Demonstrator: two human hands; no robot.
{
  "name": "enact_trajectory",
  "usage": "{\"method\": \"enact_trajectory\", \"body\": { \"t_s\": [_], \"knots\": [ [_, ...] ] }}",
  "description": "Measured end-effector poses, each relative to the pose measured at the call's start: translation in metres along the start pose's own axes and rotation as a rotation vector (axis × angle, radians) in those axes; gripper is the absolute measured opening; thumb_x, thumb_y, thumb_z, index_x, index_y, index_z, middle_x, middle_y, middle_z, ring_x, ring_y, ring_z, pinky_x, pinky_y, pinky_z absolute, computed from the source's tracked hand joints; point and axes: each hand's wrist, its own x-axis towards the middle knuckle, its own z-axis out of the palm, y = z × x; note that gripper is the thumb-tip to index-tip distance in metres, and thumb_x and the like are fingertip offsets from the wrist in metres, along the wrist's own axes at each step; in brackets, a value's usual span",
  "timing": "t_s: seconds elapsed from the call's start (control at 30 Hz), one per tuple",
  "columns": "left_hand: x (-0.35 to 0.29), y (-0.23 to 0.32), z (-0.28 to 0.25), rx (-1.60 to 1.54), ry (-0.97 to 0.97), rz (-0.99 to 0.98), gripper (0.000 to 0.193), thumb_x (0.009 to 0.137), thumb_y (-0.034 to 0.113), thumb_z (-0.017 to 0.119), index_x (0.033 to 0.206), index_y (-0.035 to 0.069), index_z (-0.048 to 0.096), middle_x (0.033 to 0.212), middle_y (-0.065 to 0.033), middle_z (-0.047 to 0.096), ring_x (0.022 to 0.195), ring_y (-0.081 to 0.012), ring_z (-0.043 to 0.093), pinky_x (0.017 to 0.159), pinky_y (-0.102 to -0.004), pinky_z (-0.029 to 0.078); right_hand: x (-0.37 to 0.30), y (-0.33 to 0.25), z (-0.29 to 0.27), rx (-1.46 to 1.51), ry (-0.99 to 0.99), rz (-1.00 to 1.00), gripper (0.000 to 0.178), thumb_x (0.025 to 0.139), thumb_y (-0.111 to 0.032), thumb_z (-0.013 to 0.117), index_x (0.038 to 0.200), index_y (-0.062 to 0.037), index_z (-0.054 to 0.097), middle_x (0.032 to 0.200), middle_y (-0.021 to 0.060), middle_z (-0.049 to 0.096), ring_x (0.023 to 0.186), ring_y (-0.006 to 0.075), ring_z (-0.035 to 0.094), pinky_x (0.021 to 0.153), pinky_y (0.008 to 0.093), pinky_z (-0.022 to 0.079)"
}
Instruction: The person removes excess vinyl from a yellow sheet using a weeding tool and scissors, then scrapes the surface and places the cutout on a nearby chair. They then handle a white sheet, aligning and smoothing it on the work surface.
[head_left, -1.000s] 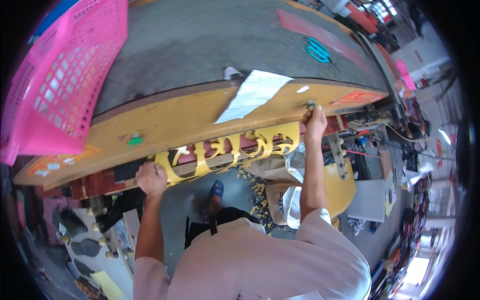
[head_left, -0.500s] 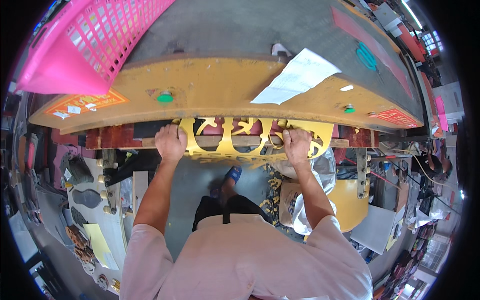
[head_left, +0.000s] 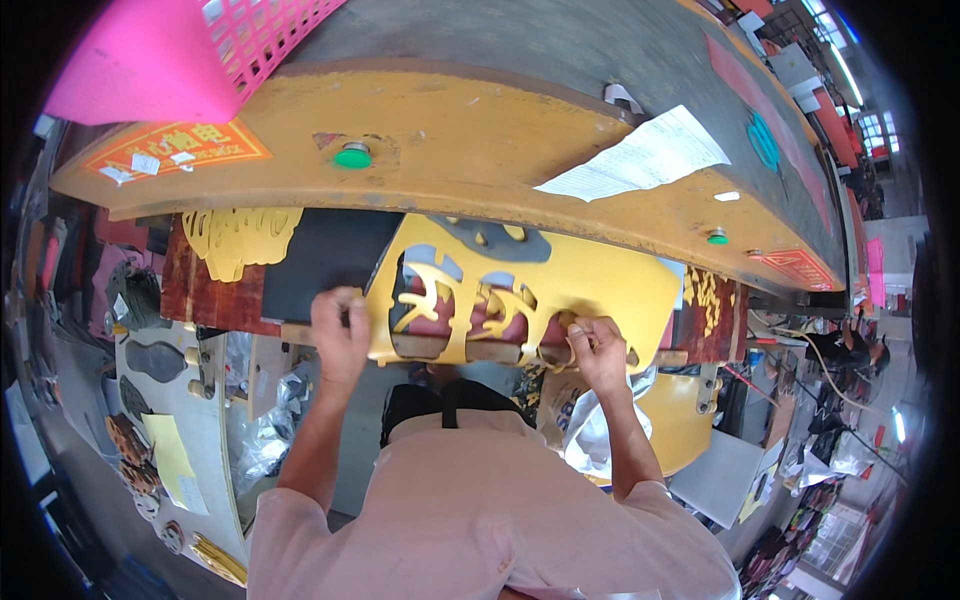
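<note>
A yellow sheet [head_left: 600,265] with several shaped cut-outs lies on the dark red bed under the orange machine beam. Its near edge reaches the front edge of the bed. My right hand [head_left: 598,350] pinches the sheet's near edge beside a cut-out at the right. Beside the sheet's left edge is my left hand [head_left: 342,330], fingers curled and blurred; whether it touches the sheet is unclear. A dark grey piece [head_left: 490,240] shows at the sheet's far side. Next to my left hand lies a black sheet [head_left: 325,250].
Above the bed runs the orange beam [head_left: 450,130] with green buttons and a white paper [head_left: 640,155]. A pink basket [head_left: 140,70] and teal scissors [head_left: 763,142] rest on it. Yellow cut pieces [head_left: 240,240] lie at the left, yellow scraps [head_left: 708,295] at the right.
More of the yellow sheet shows, spread on the bed instead of drooping over the front edge. My left hand has loosened from its grip on the sheet's edge. The view has shifted.
</note>
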Motion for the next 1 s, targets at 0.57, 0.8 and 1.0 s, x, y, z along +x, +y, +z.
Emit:
{"method": "enact_trajectory", "body": {
  "t_s": [0.57,0.8,1.0],
  "knots": [
    [-0.124,0.05,0.02,-0.392,-0.295,0.056,0.027,0.083,0.005,0.069,0.066,0.003,0.048,0.066,-0.0147,0.051,0.061,-0.0368,0.053,0.058,-0.0468,0.045,-0.007,-0.1,0.068,-0.047,-0.553,-0.652,0.079,0.067,-0.026,0.09,0.142,-0.0138,0.07,0.16,0.0218,0.048,0.147,0.0401,0.047,0.123,0.0482,0.038],
    [-0.145,0.065,0.012,-0.333,-0.307,-0.004,0.028,0.087,0.006,0.069,0.069,0.001,0.048,0.068,-0.0156,0.052,0.063,-0.0373,0.053,0.059,-0.0469,0.044,0.011,-0.088,0.0,0.724,-0.496,-0.054,0.07,0.079,-0.016,0.079,0.147,-0.003,0.065,0.113,0.0089,0.075,0.096,0.0167,0.068,0.093,0.0307,0.054],
    [-0.139,0.092,0.011,-0.03,-0.406,0.12,0.028,0.09,0.02,0.08,0.107,0.002,0.067,0.106,-0.0158,0.066,0.098,-0.0351,0.063,0.087,-0.0447,0.052,-0.017,-0.047,-0.052,0.332,-0.115,-0.148,0.069,0.077,-0.012,0.082,0.143,-0.0001,0.067,0.126,0.0146,0.073,0.108,0.0212,0.069,0.1,0.032,0.052]
  ]
}}
